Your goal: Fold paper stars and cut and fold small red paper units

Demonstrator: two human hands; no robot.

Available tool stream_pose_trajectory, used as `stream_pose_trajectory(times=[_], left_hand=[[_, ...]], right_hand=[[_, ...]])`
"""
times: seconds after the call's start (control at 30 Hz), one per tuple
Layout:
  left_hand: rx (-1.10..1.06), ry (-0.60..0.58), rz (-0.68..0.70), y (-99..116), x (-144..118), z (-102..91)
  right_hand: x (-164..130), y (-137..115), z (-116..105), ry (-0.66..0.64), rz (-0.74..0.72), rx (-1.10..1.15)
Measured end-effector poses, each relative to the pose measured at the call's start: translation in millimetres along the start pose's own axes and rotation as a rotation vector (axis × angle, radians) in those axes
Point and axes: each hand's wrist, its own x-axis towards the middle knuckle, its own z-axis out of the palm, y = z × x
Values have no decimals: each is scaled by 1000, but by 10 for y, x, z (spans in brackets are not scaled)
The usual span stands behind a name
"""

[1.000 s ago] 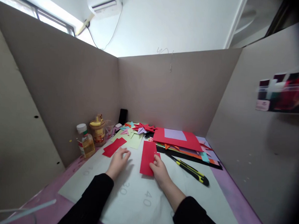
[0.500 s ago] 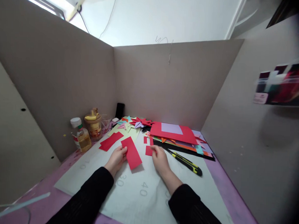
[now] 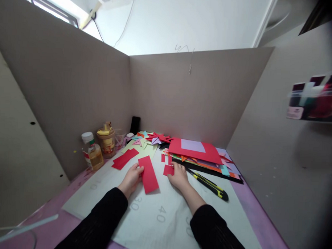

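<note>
Red strip [image 3: 148,176], now gripped in my left hand [image 3: 131,177], frees my right hand [image 3: 179,175], closure unclear, to touch the lower-centre red scrap [image 3: 167,170].

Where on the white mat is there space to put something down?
There's bare white mat between the left sleeve and right sleeve, around the 40. Another patch surrounds the 10, between the left sleeve and the overlapping red papers. A narrow gap separates the held red strip from the right hand. Crowded: the back, with folded papers and a paper stack.
</note>
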Motion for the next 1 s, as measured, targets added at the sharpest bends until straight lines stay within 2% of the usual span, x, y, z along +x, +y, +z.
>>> stream_pose_trajectory(times=[0.17,0.33,0.4,0.5,0.57,0.7,0.87,1.0], left_hand=[[1,-47,39,-51,6,-7],[30,-46,38,-45,-8,8],[32,-59,41,-31,-25,14],[37,-45,46,-21,-34,14],[47,-24,50,-28,-21,10],[51,-30,61,-55,13,4],[42,-44,56,-64,14,5],[22,-47,67,-77,23,-11]], right_hand=[[-16,25,61,87,-45,20],[-1,74,94,164,-3,114],[9,104,90,195,-7,290],[14,146,58,214,8,666],[14,171,26,261,47,796],[31,217,3,375,80,795],[57,258,19,430,87,723],[10,188,-88,492,69,701]])
